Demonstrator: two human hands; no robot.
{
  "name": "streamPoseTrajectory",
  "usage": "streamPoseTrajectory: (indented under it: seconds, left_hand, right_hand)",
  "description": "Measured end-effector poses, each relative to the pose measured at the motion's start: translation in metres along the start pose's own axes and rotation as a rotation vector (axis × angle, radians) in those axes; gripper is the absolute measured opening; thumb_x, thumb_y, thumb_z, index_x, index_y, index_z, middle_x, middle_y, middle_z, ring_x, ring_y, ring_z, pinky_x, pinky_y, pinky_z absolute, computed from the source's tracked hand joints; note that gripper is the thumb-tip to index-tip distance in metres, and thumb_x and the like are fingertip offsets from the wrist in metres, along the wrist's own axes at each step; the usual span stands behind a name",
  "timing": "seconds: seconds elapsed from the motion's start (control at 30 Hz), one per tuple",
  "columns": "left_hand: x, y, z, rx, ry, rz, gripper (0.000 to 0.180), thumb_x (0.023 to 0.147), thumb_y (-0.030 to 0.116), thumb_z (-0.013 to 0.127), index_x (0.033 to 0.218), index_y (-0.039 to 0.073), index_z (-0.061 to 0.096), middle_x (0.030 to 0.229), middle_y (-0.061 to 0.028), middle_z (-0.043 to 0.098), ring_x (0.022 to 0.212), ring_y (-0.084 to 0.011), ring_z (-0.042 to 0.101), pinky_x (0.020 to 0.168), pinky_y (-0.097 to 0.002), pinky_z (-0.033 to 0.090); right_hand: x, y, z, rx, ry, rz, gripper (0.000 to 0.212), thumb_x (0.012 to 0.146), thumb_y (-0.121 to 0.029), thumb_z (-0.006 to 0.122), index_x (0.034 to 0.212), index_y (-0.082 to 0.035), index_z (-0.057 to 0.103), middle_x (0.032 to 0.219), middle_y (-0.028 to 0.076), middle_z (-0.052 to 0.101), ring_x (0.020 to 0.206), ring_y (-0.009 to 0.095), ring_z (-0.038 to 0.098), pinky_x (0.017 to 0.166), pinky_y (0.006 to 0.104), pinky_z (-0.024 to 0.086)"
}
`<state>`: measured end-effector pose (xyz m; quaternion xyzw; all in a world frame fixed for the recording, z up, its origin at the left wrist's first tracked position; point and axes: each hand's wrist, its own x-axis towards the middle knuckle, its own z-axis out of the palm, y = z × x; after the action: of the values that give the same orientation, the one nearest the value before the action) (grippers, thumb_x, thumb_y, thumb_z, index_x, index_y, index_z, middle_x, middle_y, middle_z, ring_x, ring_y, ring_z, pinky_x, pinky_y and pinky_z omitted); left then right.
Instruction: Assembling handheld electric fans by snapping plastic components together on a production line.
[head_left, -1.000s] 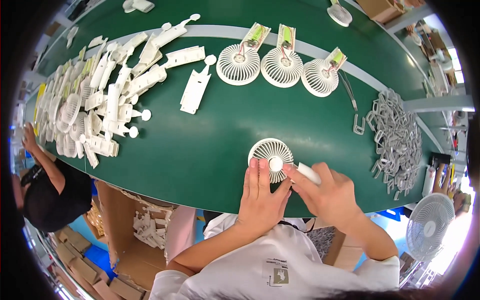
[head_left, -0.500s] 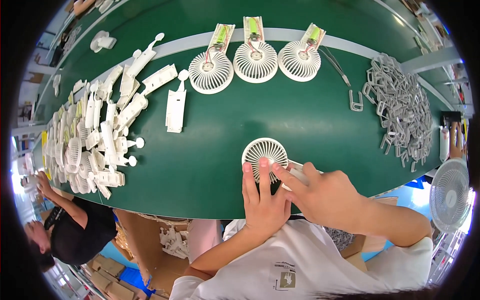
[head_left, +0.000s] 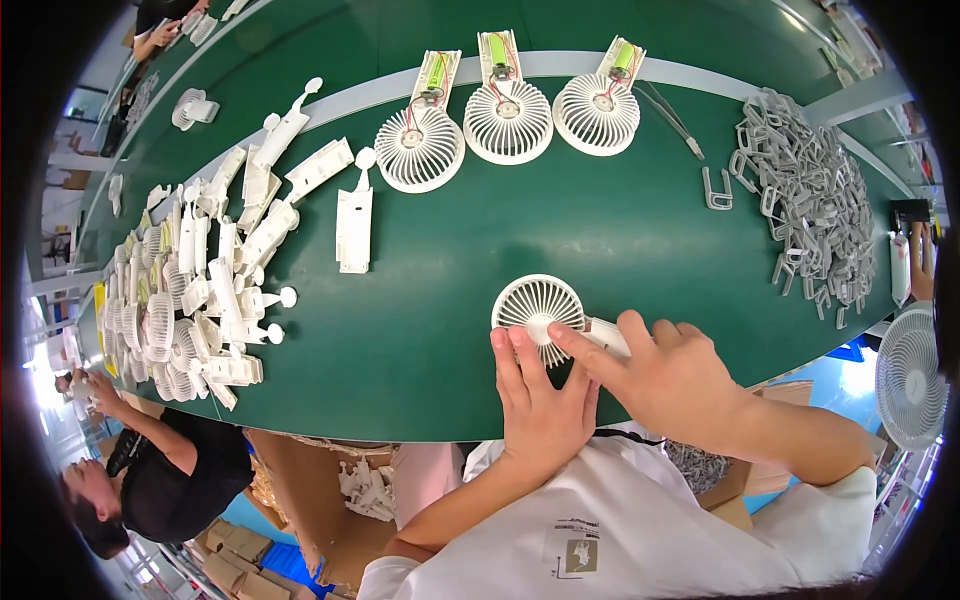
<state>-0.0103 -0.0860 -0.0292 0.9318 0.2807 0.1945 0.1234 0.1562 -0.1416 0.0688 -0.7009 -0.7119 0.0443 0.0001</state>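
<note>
A white handheld fan (head_left: 538, 308) with a round ribbed grille and a short handle lies at the near edge of the green table, between my two hands. My left hand (head_left: 540, 415) presses its fingertips over the grille's near rim, thumb beside my right fingers. My right hand (head_left: 675, 375) is wrapped round the white handle (head_left: 608, 338), which is partly hidden, with the index finger stretched to the grille near its hub. Farther off stand three opened fans (head_left: 420, 150) (head_left: 508, 120) (head_left: 597, 112), showing green batteries and red wires. A single white handle shell (head_left: 354, 230) lies left of centre.
White handle shells (head_left: 235, 290) and fan parts (head_left: 155, 320) are heaped at left. Grey U-shaped pieces (head_left: 810, 210) pile up at right, with one loose piece (head_left: 717, 190) and tweezers (head_left: 672, 120) nearby. A cardboard box (head_left: 300, 480) stands below the edge. A co-worker (head_left: 165, 450) works at far left.
The whole view has shifted slightly. The fingers of my left hand have drawn closer together at the grille's near rim, and more of the handle shows beside my right hand.
</note>
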Motion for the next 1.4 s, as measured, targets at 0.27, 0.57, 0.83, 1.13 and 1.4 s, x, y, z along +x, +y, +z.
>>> streamPoseTrajectory:
  seconds: [0.27,0.57,0.83,1.13,1.4]
  left_hand:
    - [0.005,-0.003,-0.002,0.014,0.032,0.059,0.042,0.089,0.021,0.071,0.130,0.013,0.067,0.162,-0.0328,0.027,0.145,-0.0632,0.025,0.102,-0.0615,0.043]
    - [0.009,-0.028,-0.053,-0.512,-0.142,0.023,0.025,0.090,0.017,0.075,0.105,-0.002,0.068,0.158,-0.0362,0.034,0.147,-0.0610,0.025,0.118,-0.0637,0.029]
    - [0.060,-0.039,-0.055,-0.158,-0.137,0.301,0.031,0.087,0.022,0.080,0.115,0.011,0.075,0.137,-0.0022,0.067,0.137,-0.0419,0.053,0.106,-0.0511,0.046]
    - [0.089,-0.030,-0.059,-0.205,-0.268,0.293,0.027,0.077,0.016,0.084,0.104,0.017,0.080,0.120,0.0055,0.074,0.125,-0.0350,0.060,0.093,-0.0476,0.054]
    - [0.099,-0.016,-0.069,-0.022,-0.386,0.347,0.020,0.077,0.018,0.083,0.097,0.015,0.080,0.114,0.0055,0.075,0.122,-0.0332,0.060,0.085,-0.0473,0.056]
  right_hand:
    - [0.008,0.000,-0.010,0.213,-0.126,0.004,0.074,0.081,-0.015,0.073,0.151,-0.019,0.052,0.088,0.012,0.053,0.053,0.017,0.053,0.041,0.0307,0.041]
    - [0.001,0.004,-0.013,0.308,0.068,0.101,0.073,0.078,-0.023,0.081,0.145,-0.011,0.055,0.110,0.013,0.061,0.091,0.029,0.063,0.074,0.0402,0.053]
    - [-0.020,0.000,0.012,0.379,0.161,0.231,0.059,0.074,-0.015,0.084,0.126,0.003,0.063,0.119,0.014,0.067,0.107,0.031,0.065,0.089,0.0404,0.053]
    - [-0.009,0.006,0.016,0.285,0.053,0.173,0.047,0.076,-0.014,0.081,0.116,0.006,0.066,0.111,0.015,0.069,0.097,0.028,0.067,0.085,0.0367,0.056]
    - [-0.007,0.008,0.018,0.311,0.005,0.128,0.040,0.076,-0.016,0.081,0.109,0.004,0.068,0.104,0.012,0.069,0.085,0.027,0.066,0.072,0.0352,0.057]
